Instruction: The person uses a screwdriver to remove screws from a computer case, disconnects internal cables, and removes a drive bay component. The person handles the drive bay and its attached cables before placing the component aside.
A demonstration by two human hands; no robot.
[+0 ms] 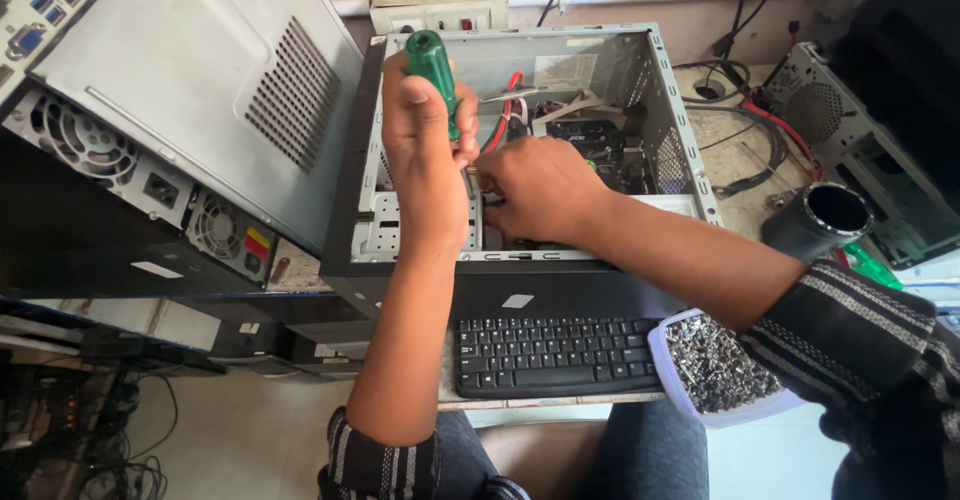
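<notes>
An open computer case [670, 110] lies on its side on the table, its inside facing up with red cables and a circuit board showing. My left hand [420, 140] grips a screwdriver with a green handle [432, 65], held upright over the case's near left part. My right hand [535, 185] reaches into the case right beside the screwdriver's shaft, fingers curled at the tip; what they pinch is hidden.
A black keyboard [550, 352] lies in front of the case. A white container of screws [715, 365] sits at its right. Another grey computer case [180, 80] stands at left, more cases at right [860, 130]. A black cylinder [820, 218] stands nearby.
</notes>
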